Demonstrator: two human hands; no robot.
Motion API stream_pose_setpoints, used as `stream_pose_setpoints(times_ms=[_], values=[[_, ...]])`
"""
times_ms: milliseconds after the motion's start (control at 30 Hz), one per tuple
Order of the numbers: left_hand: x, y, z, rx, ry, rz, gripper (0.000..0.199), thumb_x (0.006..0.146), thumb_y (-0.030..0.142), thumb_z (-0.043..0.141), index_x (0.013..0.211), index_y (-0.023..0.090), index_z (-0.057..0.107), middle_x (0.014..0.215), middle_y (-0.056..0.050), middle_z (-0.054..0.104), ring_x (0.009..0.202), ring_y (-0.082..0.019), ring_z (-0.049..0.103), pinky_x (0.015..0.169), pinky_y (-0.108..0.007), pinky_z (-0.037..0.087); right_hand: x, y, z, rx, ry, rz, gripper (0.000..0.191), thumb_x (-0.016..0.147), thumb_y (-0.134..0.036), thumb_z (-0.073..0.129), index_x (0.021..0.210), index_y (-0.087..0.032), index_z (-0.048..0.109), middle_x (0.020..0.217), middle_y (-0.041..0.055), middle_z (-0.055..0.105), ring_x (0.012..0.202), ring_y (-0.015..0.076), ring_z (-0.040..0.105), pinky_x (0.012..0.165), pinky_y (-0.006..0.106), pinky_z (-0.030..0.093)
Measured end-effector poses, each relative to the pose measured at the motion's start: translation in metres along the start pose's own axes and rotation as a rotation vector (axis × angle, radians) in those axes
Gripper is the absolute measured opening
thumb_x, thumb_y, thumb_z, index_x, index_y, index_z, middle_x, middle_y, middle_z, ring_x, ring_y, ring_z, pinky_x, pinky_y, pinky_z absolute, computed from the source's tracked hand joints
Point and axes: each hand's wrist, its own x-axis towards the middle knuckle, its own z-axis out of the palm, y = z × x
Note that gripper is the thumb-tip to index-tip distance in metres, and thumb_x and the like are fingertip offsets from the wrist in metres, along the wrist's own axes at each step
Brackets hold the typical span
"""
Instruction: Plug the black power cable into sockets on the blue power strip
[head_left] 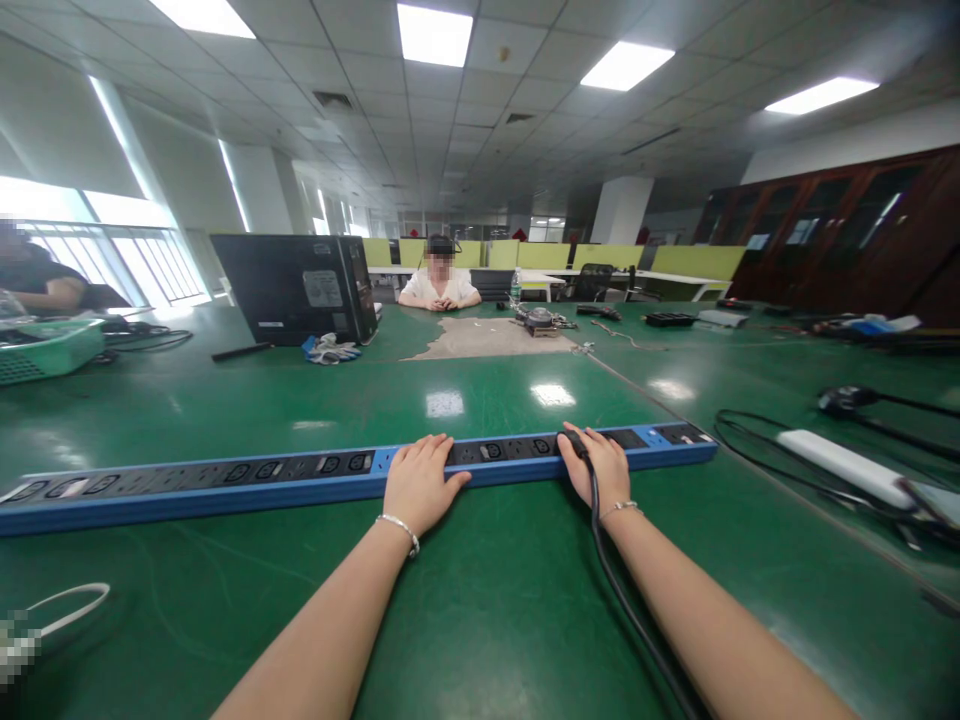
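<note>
A long blue power strip [315, 489] with black sockets lies across the green table in front of me. My left hand [422, 482] lies over the strip near its middle, fingers curled across the top and thumb stretched to the right along it. Farther right, my right hand [600, 466] closes around a black plug [576, 444] at the strip's sockets. How far the plug sits in a socket is hidden by the hand. Its black cord [611, 560] runs down past my right forearm toward the near edge of the view.
A black computer case [292, 290] stands at the back left, with gloves [330, 348] beside it. A green basket [52, 350] is far left. Cables and a white adapter-like bar [844, 465] lie at the right. Across the table sits a person [439, 285]; another is at the left edge.
</note>
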Motion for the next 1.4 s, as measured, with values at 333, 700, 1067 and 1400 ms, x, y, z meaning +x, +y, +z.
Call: stream_pose_setpoints(times_ms=[333, 700, 1067, 1400], values=[[-0.0010, -0.0011, 0.0007, -0.005, -0.001, 0.010, 0.051, 0.084, 0.050, 0.047, 0.125, 0.020, 0.051, 0.131, -0.008, 0.054, 0.121, -0.024, 0.046, 0.101, -0.041, 0.033, -0.0003, 0.0021, 0.0013, -0.005, 0.008, -0.030, 0.037, 0.086, -0.043, 0.043, 0.110, -0.025, 0.064, 0.103, 0.0048, 0.069, 0.112, 0.0217, 0.053, 0.100, 0.041, 0.028], [-0.0009, -0.0013, 0.0011, 0.003, 0.009, 0.014, 0.051, 0.083, 0.049, 0.048, 0.124, 0.019, 0.052, 0.129, -0.008, 0.055, 0.120, -0.024, 0.047, 0.101, -0.040, 0.033, 0.0007, 0.0008, -0.0001, 0.005, 0.013, -0.035, 0.037, 0.085, -0.043, 0.043, 0.108, -0.025, 0.066, 0.101, 0.0049, 0.069, 0.110, 0.0224, 0.054, 0.099, 0.039, 0.030], [-0.0017, -0.0012, 0.0008, 0.004, 0.010, 0.017, 0.050, 0.084, 0.050, 0.047, 0.124, 0.021, 0.052, 0.130, -0.007, 0.055, 0.121, -0.024, 0.046, 0.101, -0.040, 0.032, -0.0016, 0.0036, 0.0037, -0.003, 0.035, -0.032, 0.040, 0.085, -0.045, 0.043, 0.111, -0.025, 0.064, 0.103, 0.0063, 0.069, 0.111, 0.0226, 0.054, 0.100, 0.041, 0.029], [-0.0019, -0.0011, 0.0023, 0.003, 0.024, 0.017, 0.051, 0.084, 0.050, 0.047, 0.125, 0.020, 0.051, 0.130, -0.007, 0.055, 0.121, -0.024, 0.047, 0.101, -0.040, 0.032, 0.0005, 0.0049, 0.0012, 0.044, 0.048, -0.075, 0.038, 0.085, -0.045, 0.043, 0.104, -0.023, 0.067, 0.100, 0.0064, 0.070, 0.105, 0.0225, 0.056, 0.097, 0.040, 0.032]])
